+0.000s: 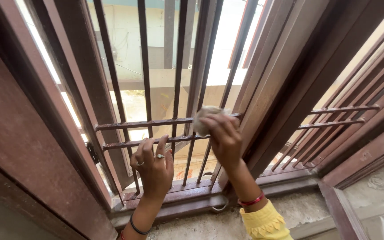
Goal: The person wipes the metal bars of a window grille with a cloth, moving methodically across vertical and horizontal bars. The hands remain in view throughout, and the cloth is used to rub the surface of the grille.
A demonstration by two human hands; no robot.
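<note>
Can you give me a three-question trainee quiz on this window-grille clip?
1. True or false: the right hand presses a pale cloth against the upper crossbar.
2. What does the left hand grip? A) the lower crossbar B) the cloth C) the window frame
3. Fill in: the left hand's fingers wear ____.

Key: 1 true. 2 A. 3 rings.
</note>
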